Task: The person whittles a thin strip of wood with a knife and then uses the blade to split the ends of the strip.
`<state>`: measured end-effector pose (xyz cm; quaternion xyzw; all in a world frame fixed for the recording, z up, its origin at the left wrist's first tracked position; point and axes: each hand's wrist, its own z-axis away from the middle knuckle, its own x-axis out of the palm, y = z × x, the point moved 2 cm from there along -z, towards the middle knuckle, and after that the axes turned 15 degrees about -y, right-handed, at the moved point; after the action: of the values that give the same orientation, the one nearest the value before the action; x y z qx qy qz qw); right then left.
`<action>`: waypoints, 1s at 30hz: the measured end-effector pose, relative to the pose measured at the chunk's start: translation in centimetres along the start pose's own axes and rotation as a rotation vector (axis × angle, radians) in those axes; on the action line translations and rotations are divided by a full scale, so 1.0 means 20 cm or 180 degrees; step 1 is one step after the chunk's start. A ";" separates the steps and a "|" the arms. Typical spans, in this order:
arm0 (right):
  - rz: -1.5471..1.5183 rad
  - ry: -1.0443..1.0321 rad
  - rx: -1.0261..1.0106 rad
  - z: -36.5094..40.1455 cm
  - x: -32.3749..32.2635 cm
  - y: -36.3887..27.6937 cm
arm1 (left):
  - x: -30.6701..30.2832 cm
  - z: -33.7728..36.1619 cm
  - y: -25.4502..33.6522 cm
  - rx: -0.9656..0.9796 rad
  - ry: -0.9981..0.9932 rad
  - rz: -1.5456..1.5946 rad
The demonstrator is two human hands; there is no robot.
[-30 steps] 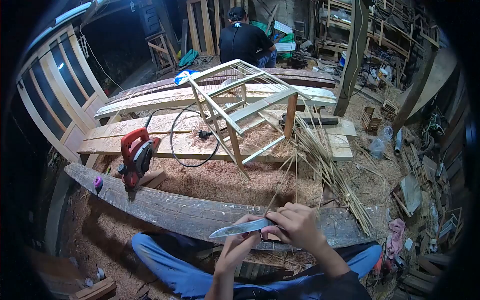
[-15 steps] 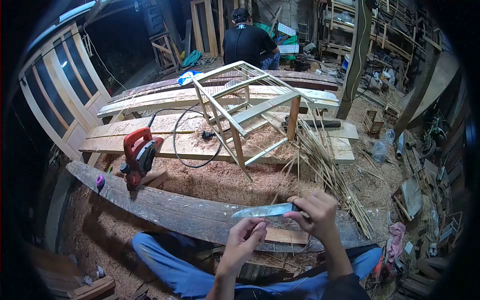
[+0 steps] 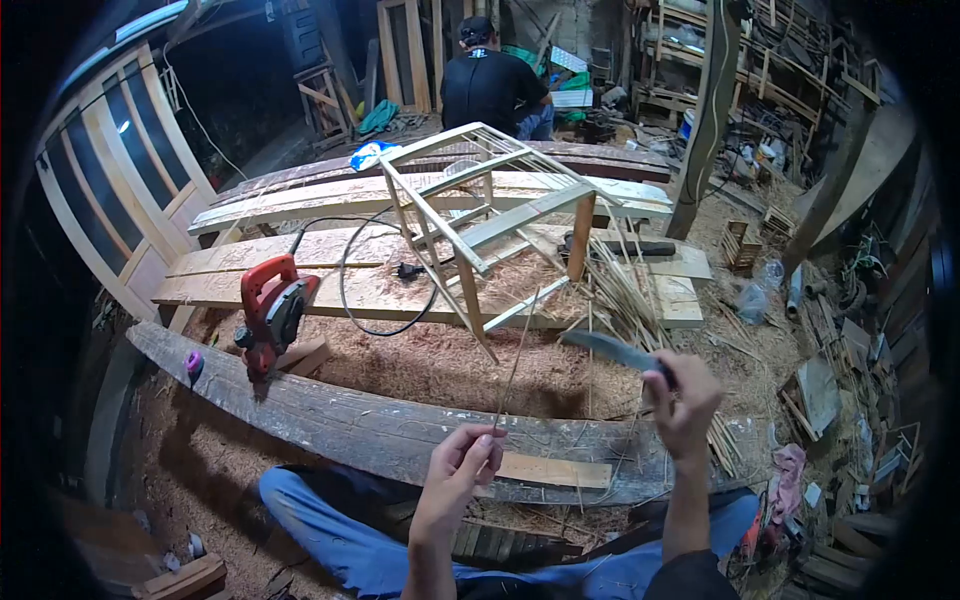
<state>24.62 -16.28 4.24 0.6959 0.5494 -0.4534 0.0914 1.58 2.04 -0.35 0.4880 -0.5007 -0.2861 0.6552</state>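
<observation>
My left hand pinches the lower end of a thin bamboo stick, which points up and away from me. To its right, my right hand is wrapped round the handle of a knife; the blade points left and is apart from the stick. Below both hands lies a weathered plank with a short flat piece of wood on it. Beyond stands a wooden frame with thin sticks set along its top. A heap of similar sticks leans beside the frame.
A red power planer rests on the left, its black cable looping over the boards. A small purple object sits on the plank. Behind, another person faces away. Shavings cover the floor, and a post rises at right.
The knife has moved right and away from my left hand, its blade now angled up to the left. My left hand has shifted slightly left and down, with the stick now plainly visible.
</observation>
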 end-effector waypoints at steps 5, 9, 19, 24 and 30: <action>-0.0809 -0.0553 -0.0373 0.03 0.15 -0.28 | 0.08 -0.01 -0.06 -0.0194 -0.0392 0.0015; -0.1281 -0.0991 -0.0316 0.07 0.23 -0.32 | 0.15 -0.02 -0.11 -0.0198 -0.0426 -0.0234; -0.2561 -0.0125 0.1268 0.03 0.10 -0.13 | 0.12 -0.04 -0.12 -0.0373 -0.0665 -0.0830; -0.2438 -0.0070 0.1242 0.04 0.10 -0.16 | 0.07 -0.04 -0.12 -0.0545 -0.0652 -0.0883; -0.2389 -0.1375 0.0725 0.10 0.25 -0.30 | 0.12 -0.04 -0.11 -0.0172 -0.0339 -0.0484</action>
<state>18.37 -11.83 1.73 0.3433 0.6787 -0.6478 -0.0441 3.38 -0.63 -1.46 0.4908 -0.4885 -0.3739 0.6170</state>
